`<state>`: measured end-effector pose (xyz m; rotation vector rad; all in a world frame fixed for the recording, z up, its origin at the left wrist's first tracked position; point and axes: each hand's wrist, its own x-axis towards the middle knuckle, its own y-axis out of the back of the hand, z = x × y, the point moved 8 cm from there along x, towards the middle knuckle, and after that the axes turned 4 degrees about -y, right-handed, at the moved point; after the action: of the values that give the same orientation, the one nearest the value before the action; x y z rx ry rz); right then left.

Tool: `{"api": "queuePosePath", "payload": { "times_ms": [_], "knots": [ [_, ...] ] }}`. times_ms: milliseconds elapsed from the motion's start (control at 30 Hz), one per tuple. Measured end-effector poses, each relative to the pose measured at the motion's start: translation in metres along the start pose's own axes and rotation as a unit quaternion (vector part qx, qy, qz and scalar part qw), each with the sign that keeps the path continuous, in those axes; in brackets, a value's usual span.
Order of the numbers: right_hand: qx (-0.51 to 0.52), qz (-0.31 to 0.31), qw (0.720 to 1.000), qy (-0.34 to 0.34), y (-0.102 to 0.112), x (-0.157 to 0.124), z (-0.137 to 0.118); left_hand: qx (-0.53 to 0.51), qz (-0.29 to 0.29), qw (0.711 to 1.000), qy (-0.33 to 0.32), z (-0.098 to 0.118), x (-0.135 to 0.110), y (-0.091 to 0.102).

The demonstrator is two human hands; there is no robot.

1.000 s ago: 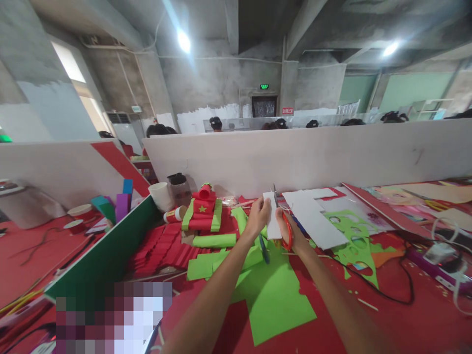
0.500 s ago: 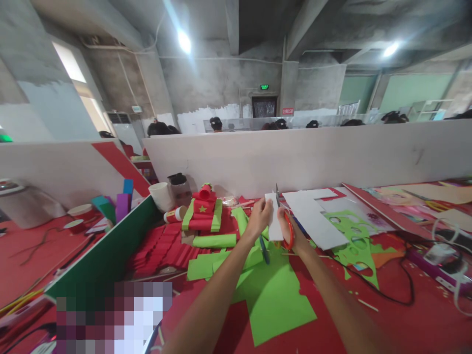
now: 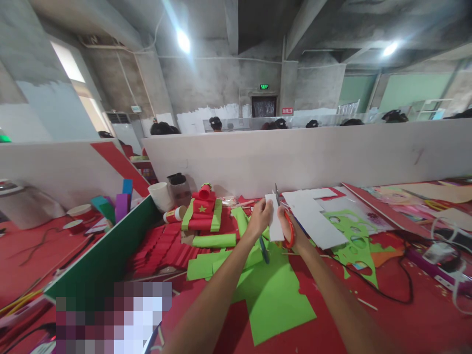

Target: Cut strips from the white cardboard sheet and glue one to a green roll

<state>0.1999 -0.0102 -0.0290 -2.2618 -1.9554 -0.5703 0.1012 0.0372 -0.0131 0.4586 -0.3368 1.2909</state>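
Observation:
My left hand [image 3: 260, 217] is closed on the left edge of a small white piece of card [image 3: 275, 227], held upright above the table. Red-handled scissors [image 3: 289, 231] are in my right hand [image 3: 285, 222], their blades pointing away from me along the card's upper right edge. The blades look slightly parted. Beneath both hands lies a large green sheet [image 3: 280, 290] with cut edges. A dark pen-like tool [image 3: 264, 250] shows just below the left hand. To the left stands a red and green paper model tank [image 3: 202, 211] bearing a yellow star.
White card sheets [image 3: 313, 221] and a green sheet with cut-out holes [image 3: 356, 241] lie to the right, near a black cable [image 3: 403, 295]. Folded red paper [image 3: 162, 248] fills the left, beside a green board [image 3: 106, 250]. A white partition [image 3: 295, 152] runs along the back.
Almost nothing differs. The scissor blades have shifted very slightly against the card; both hands keep the same place and grip.

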Motion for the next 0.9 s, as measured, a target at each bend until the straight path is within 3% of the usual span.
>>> {"api": "queuePosePath", "payload": {
  "times_ms": [200,300,433,500,600,733,900],
  "knots": [
    [-0.026,0.059,0.998,-0.003,0.012,0.007,0.01,0.009,-0.032,0.999,-0.018,0.006,-0.003,-0.011],
    [0.003,0.083,0.996,-0.038,0.025,0.011,0.022,0.0,-0.055,0.998,-0.022,0.009,-0.005,-0.018],
    [0.081,0.116,0.986,-0.084,0.053,0.013,0.031,-0.066,-0.071,0.994,0.044,-0.005,-0.003,-0.012],
    [0.046,0.118,0.989,-0.077,0.071,0.013,0.027,-0.096,-0.064,0.99,0.083,-0.016,-0.001,-0.003],
    [-0.157,0.05,0.982,-0.087,0.088,0.012,0.023,-0.125,-0.04,0.986,0.108,-0.026,0.005,0.013],
    [-0.39,-0.063,0.909,-0.134,0.094,0.006,0.037,-0.123,-0.012,0.987,0.101,-0.025,0.01,0.033],
    [-0.449,-0.195,0.833,-0.258,0.087,-0.018,0.068,-0.109,0.031,0.991,0.072,-0.015,0.015,0.067]
  ]
}}
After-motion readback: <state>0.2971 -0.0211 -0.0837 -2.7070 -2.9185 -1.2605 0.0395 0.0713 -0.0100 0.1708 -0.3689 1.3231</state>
